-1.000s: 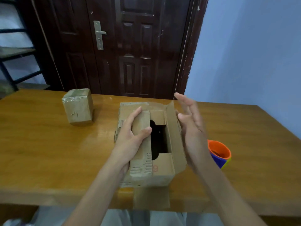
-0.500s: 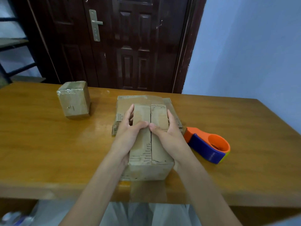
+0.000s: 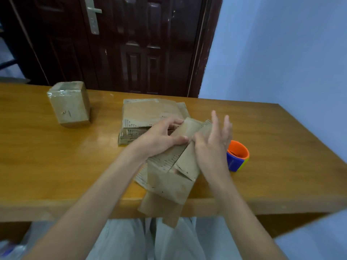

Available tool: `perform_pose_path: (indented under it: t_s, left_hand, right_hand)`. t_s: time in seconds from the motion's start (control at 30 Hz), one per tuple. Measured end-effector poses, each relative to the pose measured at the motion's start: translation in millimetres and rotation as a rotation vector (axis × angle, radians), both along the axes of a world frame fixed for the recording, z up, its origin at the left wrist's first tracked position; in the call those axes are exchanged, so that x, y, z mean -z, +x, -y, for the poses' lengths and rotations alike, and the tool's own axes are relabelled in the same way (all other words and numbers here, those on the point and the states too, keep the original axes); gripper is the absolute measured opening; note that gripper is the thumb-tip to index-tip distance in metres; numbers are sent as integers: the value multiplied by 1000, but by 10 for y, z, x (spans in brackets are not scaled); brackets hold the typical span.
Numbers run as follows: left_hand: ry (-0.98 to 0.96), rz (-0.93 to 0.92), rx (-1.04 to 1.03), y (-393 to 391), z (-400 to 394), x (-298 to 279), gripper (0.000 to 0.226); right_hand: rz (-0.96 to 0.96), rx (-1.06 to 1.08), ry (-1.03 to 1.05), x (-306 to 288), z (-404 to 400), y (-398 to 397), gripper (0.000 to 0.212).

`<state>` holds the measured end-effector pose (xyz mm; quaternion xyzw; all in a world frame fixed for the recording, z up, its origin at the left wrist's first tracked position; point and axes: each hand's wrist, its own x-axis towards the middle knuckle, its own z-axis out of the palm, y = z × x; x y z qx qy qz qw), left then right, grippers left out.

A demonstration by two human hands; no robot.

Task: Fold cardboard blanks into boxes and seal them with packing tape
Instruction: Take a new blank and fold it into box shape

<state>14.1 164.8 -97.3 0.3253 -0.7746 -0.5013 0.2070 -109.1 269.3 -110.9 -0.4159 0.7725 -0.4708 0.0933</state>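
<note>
Left hand grip pinches box flaps at near edge; right hand flat, fingers spread. Press seam flush before tape.

Blank stack behind box; tape dispenser seemingly just right.

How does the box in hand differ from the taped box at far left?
The box in hand is tilted and juts past the table edge, while the taped box stands upright, well in on the table. The box in hand shows bare cardboard with one flap corner lifted and the top seam untaped; the taped box is closed and glossy with tape. The left hand grips the box in hand and the right hand lies against it; nothing touches the taped box. Both are brown cardboard.
</note>
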Motion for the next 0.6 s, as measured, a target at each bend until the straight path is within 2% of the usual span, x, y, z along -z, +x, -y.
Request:
perform_pose_path:
  t_s: [0.07,0.13,0.23,0.3,0.37,0.47,0.53,0.6]
  left_hand:
    - [-74,82,79,-34,112,-16,59]
    - [-153,129,165,-53,248,-33,64]
    - [-215,168,228,-87,422,-99,68]
    - [-199,138,233,-1,486,-123,54]
    - [-73,-12,139,232,410,-51,37]
    - [2,-375,-217,563,-106,321,33]
    - [-51,-472,-334,604,-564,549,61]
    - [-301,-357,-390,534,-722,758,83]
  right_hand:
    - [-304,-166,116,-39,2,-203,65]
    - [-512,-355,253,-128,71,-385,60]
    - [-663,-480,427,-289,190,-479,55]
    - [-764,-499,525,-327,261,-455,57]
    - [-805,-515,618,-315,294,-422,57]
    - [-721,-447,599,-278,334,-369,54]
    - [-647,-330,500,-252,357,-215,49]
    - [-612,-226,448,-180,351,-2,46]
